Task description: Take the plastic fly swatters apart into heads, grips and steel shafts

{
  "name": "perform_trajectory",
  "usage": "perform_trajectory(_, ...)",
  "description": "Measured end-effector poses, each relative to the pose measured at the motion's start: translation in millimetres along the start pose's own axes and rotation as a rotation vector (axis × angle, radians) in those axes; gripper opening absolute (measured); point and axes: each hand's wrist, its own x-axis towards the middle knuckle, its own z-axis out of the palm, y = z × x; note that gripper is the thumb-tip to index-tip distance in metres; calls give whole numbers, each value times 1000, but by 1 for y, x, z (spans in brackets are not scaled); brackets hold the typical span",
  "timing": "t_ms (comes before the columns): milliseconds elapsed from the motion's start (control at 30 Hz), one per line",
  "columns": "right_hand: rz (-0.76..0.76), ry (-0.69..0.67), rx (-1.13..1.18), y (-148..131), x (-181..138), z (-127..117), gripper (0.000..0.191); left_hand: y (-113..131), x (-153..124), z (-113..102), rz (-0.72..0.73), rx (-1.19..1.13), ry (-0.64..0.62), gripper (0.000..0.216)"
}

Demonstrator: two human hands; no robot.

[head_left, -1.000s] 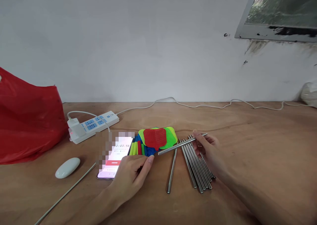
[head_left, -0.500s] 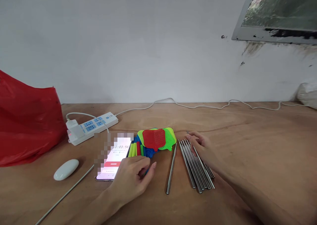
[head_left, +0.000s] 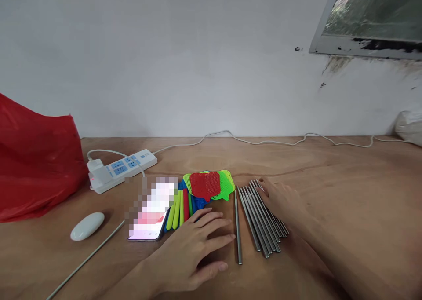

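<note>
My left hand (head_left: 198, 249) is open, palm down, its fingers spread toward a single thin metal rod (head_left: 238, 236). A narrow gap seems to separate the fingertips from that rod. To its right lies a fanned bundle of metal rods (head_left: 260, 223). My right hand (head_left: 280, 201) is closed at the bundle's upper right side, fingers bent against the rods; part of the grip is hidden. Beyond my left hand lie fly swatter heads, with a red one (head_left: 205, 185) on top of a green one (head_left: 227, 183). Yellow plastic handles (head_left: 176, 212) and a red handle (head_left: 186, 205) lie beside them.
A phone (head_left: 153, 212) with a lit screen lies left of the handles. Farther left are a white computer mouse (head_left: 87, 226), a power strip (head_left: 123, 170) and a red bag (head_left: 39, 163). A white cable (head_left: 257, 142) runs along the wall.
My left hand has moved right and spread its fingers. The single rod has turned more upright in view, its near end shifting right. My right hand has shifted slightly right, and the bundle's rods have shifted.
</note>
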Motion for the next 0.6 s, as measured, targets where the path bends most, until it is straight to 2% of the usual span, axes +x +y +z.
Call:
perform_trajectory(67, -7, 12, 34, -1, 0, 0, 36, 0, 0, 0, -1, 8, 8, 42)
perform_trajectory(200, -33, 70, 66, -4, -5, -3, 52, -2, -1, 1, -50, -13, 83, 21)
perform_trajectory(267, -74, 145, 77, -8, -10, -2, 65, -3, -2, 1, -92, 1, 142, 15)
perform_trajectory(400, -220, 352, 99, -23, -21, 17, 92, -6, -3, 2, -173, 39, 281, 20)
perform_trajectory(467, -314, 364, 124, -30, -26, 30, 88, -9, -3, 3, -207, 48, 328, 20)
perform_trajectory(600, -392, 271, 109, -37, -30, 47, 75, -11, -5, 5, -232, 50, 342, 20)
